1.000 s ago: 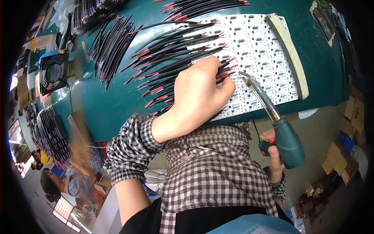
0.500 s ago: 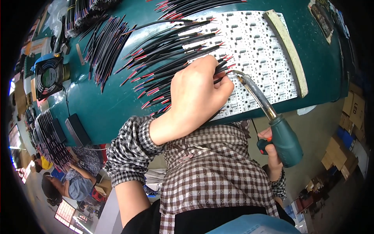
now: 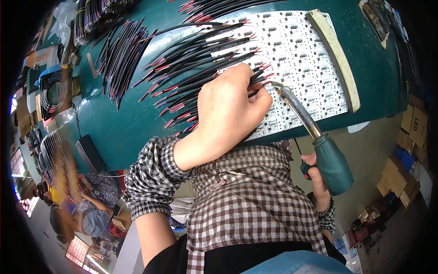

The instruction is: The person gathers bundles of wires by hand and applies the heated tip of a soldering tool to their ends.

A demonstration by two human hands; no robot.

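My left hand (image 3: 228, 107) is closed, pinching a black cable (image 3: 253, 94) whose red wire end points right over a white circuit board panel (image 3: 301, 55). The fingers hide most of that cable. My right hand (image 3: 319, 181) is wrapped round the dark green handle of a soldering iron (image 3: 332, 162). Its bent metal tip lies right beside the red wire end, just right of my left fingertips; whether they touch I cannot tell. Several black cables (image 3: 182, 59) with red, white and blue wire ends lie in a row, their right ends over the panel's left edge.
A pale curved strip (image 3: 335, 57) lies along the panel's right side. More cables (image 3: 121, 61) are piled on the green table (image 3: 132, 132), left of the row. A small fan (image 3: 55, 93) and a black adapter box (image 3: 90, 153) sit further left. A co-worker (image 3: 86, 214) is at lower left.
My hands, the cable and the soldering iron have barely moved, with only a slight leftward shift in the picture. At lower left, the area by the co-worker has become smeared.
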